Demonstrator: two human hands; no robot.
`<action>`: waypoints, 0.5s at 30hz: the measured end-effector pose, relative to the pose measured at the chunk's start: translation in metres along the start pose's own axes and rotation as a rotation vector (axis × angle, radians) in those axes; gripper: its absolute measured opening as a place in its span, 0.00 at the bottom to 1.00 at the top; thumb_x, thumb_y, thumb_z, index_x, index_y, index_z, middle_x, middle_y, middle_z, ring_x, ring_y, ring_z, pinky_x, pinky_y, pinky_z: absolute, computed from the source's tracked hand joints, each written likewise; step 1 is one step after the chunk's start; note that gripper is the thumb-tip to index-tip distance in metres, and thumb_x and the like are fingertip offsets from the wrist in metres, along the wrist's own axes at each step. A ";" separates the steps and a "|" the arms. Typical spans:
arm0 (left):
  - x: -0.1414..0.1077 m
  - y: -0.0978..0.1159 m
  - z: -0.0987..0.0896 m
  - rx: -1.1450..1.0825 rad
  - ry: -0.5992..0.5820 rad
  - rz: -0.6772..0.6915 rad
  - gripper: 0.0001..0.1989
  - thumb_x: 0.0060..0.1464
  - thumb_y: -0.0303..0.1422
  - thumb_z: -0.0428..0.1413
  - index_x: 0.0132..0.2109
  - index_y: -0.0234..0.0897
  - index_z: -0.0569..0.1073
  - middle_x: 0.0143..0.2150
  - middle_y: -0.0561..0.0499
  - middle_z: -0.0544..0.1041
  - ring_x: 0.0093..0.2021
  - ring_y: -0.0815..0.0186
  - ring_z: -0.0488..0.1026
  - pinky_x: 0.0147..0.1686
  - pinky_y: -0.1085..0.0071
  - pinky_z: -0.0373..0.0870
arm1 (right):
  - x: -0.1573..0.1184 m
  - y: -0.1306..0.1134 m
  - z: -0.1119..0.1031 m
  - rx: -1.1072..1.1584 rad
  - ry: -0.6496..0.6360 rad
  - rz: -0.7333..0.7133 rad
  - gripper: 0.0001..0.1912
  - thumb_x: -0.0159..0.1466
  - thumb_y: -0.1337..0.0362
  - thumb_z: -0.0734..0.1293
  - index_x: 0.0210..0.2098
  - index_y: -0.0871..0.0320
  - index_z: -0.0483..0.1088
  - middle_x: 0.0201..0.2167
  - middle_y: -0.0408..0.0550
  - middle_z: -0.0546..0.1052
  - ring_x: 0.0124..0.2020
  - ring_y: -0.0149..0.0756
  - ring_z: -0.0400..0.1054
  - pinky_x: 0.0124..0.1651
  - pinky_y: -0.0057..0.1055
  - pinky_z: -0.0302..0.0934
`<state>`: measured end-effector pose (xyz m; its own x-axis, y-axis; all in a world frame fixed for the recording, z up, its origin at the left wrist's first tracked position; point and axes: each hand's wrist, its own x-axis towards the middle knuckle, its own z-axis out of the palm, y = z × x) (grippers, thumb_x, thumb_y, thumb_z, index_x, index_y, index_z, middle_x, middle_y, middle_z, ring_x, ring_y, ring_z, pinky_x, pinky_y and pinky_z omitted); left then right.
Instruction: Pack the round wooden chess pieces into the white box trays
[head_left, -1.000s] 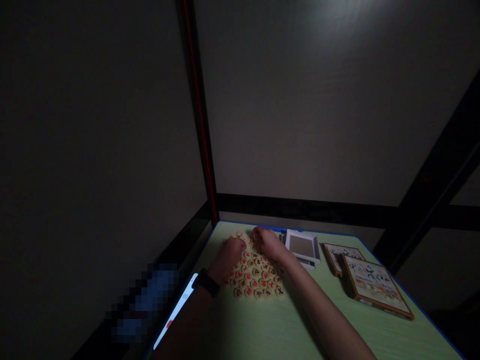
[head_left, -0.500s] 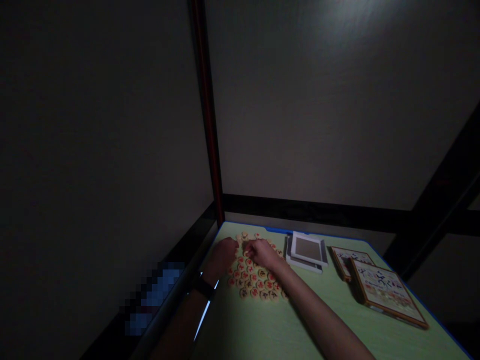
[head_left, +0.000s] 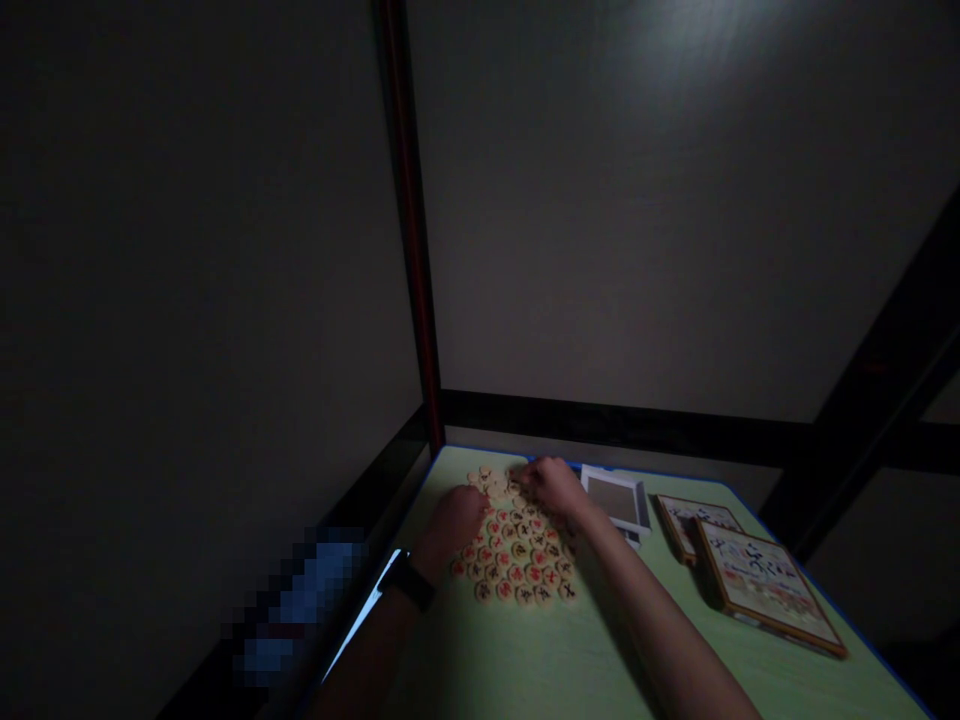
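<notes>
Round xiangqi pieces (head_left: 519, 549) with red or black characters lie close together, flat on the green tabletop (head_left: 480, 650). My left hand (head_left: 459, 520), with a dark band at the wrist, rests at the left edge of the group. Its fingers are curled down at the pieces, and whatever is under the fingertips is hidden. Toward the far end of the group, my right hand (head_left: 555, 485) pinches a xiangqi piece (head_left: 514, 478) at its fingertips. A few pieces near the far edge, between the hands, show blank faces.
Right of the pieces sits a white open box tray (head_left: 646, 510), partly behind my right forearm. Two flat printed boxes (head_left: 772, 585) overlap at the table's right side. Grey walls meet at a dark red post (head_left: 414, 220) behind the table.
My right hand has moved right and slightly away, uncovering pieces in the middle. My left hand has shifted a little right and nearer to me.
</notes>
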<state>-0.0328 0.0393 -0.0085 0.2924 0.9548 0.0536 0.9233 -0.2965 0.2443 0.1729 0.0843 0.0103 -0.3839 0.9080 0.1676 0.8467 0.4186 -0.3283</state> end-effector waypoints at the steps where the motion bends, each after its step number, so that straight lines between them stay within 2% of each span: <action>1: 0.000 0.000 0.000 0.002 -0.003 0.005 0.14 0.59 0.28 0.49 0.44 0.34 0.79 0.46 0.40 0.80 0.48 0.60 0.75 0.50 0.67 0.68 | -0.002 -0.001 0.000 -0.034 -0.005 0.028 0.11 0.59 0.71 0.65 0.34 0.57 0.80 0.33 0.51 0.82 0.38 0.40 0.74 0.40 0.28 0.58; 7: 0.003 0.002 0.000 -0.001 0.002 0.033 0.14 0.58 0.26 0.48 0.43 0.34 0.79 0.46 0.42 0.80 0.48 0.59 0.74 0.51 0.66 0.67 | -0.010 -0.026 0.013 -0.197 -0.043 0.090 0.10 0.61 0.66 0.65 0.39 0.58 0.79 0.40 0.61 0.81 0.44 0.48 0.74 0.44 0.34 0.62; 11: 0.001 0.004 0.001 0.011 -0.001 0.102 0.16 0.58 0.23 0.46 0.41 0.35 0.79 0.45 0.43 0.79 0.48 0.60 0.73 0.52 0.66 0.67 | -0.011 -0.035 0.015 -0.255 -0.080 0.052 0.13 0.61 0.71 0.64 0.41 0.60 0.78 0.42 0.64 0.80 0.47 0.51 0.73 0.46 0.37 0.63; 15: 0.001 0.001 0.006 -0.007 0.014 0.127 0.15 0.57 0.23 0.47 0.41 0.36 0.78 0.45 0.43 0.79 0.49 0.60 0.73 0.54 0.65 0.66 | -0.012 -0.037 0.013 -0.277 -0.110 0.024 0.14 0.62 0.74 0.63 0.44 0.61 0.77 0.43 0.64 0.80 0.48 0.50 0.73 0.48 0.37 0.62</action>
<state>-0.0298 0.0400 -0.0137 0.4030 0.9099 0.0981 0.8773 -0.4146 0.2419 0.1414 0.0582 0.0080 -0.3878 0.9200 0.0561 0.9184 0.3909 -0.0619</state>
